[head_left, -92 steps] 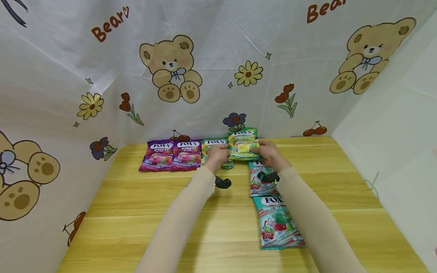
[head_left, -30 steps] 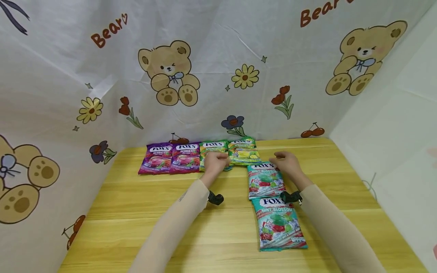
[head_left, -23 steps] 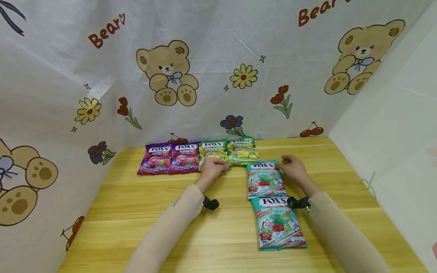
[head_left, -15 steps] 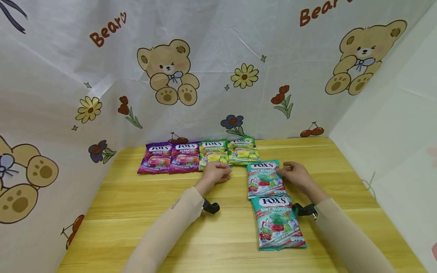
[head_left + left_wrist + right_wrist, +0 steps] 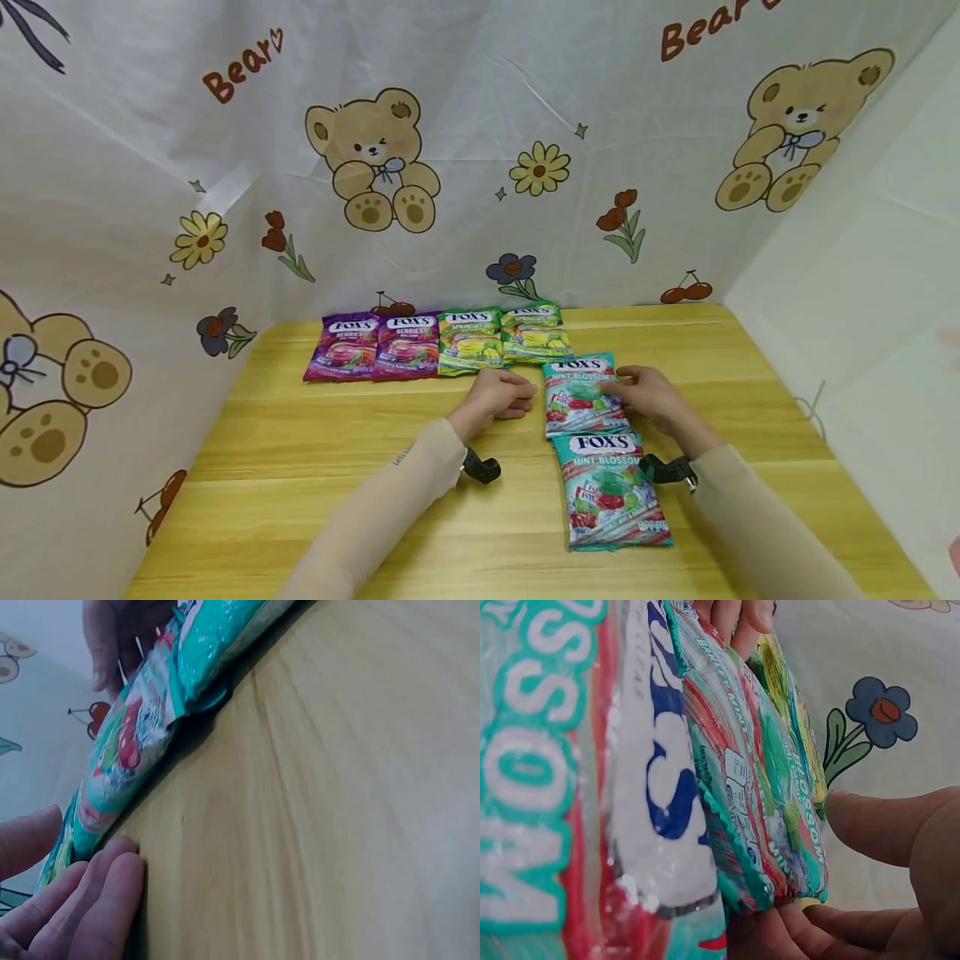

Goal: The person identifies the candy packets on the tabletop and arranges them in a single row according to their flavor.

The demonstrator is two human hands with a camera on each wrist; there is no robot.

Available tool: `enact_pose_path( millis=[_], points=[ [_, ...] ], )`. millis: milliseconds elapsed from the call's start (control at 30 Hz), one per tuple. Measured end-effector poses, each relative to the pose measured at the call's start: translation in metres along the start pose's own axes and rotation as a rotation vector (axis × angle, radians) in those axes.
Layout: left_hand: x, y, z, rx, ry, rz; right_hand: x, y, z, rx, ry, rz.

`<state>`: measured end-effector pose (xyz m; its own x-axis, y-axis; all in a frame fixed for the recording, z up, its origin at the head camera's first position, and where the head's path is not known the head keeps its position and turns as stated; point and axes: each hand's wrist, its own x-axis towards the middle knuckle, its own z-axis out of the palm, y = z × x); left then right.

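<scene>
Two teal Fox's Mint Blossom candy bags lie one in front of the other at right of centre. My left hand (image 5: 498,396) is at the left edge of the upper teal bag (image 5: 579,404), its fingers (image 5: 109,900) low over the table and its thumb raised. On the opposite edge, my right hand (image 5: 648,396) has its thumb over the bag and its fingers (image 5: 780,930) low along the side, partly hidden by it. Both hands are loosely bent around the bag's sides without closing. The lower teal bag (image 5: 611,500) lies nearer me, its top meeting the upper one.
Along the back of the wooden table (image 5: 337,517) is a row: a purple Berries bag (image 5: 345,350), a second purple bag (image 5: 407,350), a green-yellow Spring Tea bag (image 5: 470,343) and another Spring Tea bag (image 5: 534,333). A bear-print cloth (image 5: 465,208) hangs behind.
A Spring Tea bag held in both hands was laid at the row's right end and released. Both hands then came nearer, the left moving right, to the upper teal bag's sides.
</scene>
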<state>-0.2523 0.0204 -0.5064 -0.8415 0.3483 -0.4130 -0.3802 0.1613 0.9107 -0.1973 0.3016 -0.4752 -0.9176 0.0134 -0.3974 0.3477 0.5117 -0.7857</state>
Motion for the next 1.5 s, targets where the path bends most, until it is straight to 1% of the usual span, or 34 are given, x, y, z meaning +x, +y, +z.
enact_pose_path(
  millis=[233, 467, 633, 700, 800, 967, 1100, 1233, 1367, 1500],
  points=[
    [-0.001, -0.001, 0.015, -0.010, -0.033, 0.003, 0.004, -0.005, 0.007, 0.010, -0.011, 0.010],
    [0.001, -0.001, 0.027, -0.062, -0.014, -0.005, 0.009, -0.013, 0.016, -0.066, 0.017, -0.009],
    [0.002, -0.002, 0.036, -0.088, -0.036, 0.010, 0.012, -0.014, 0.019, -0.071, 0.031, -0.004],
    [0.003, -0.003, 0.038, -0.095, -0.047, 0.018, 0.013, -0.014, 0.019, -0.066, 0.037, -0.001],
    [0.004, -0.005, 0.039, -0.119, -0.045, 0.017, 0.012, -0.014, 0.019, -0.041, 0.042, 0.003],
    [0.002, -0.004, 0.042, -0.131, -0.060, 0.006, 0.007, -0.012, 0.017, 0.010, 0.030, 0.015],
    [-0.003, -0.004, 0.043, -0.153, -0.076, -0.002, 0.001, -0.008, 0.017, 0.023, 0.012, 0.021],
    [-0.008, -0.005, 0.043, -0.182, -0.095, -0.009, -0.007, -0.009, 0.015, 0.027, -0.003, 0.010],
    [-0.014, -0.004, 0.043, -0.181, -0.119, -0.007, -0.017, -0.013, 0.013, 0.024, -0.001, -0.002],
    [-0.018, -0.002, 0.045, -0.181, -0.144, 0.007, -0.027, -0.015, 0.011, 0.061, -0.006, -0.029]
  ],
)
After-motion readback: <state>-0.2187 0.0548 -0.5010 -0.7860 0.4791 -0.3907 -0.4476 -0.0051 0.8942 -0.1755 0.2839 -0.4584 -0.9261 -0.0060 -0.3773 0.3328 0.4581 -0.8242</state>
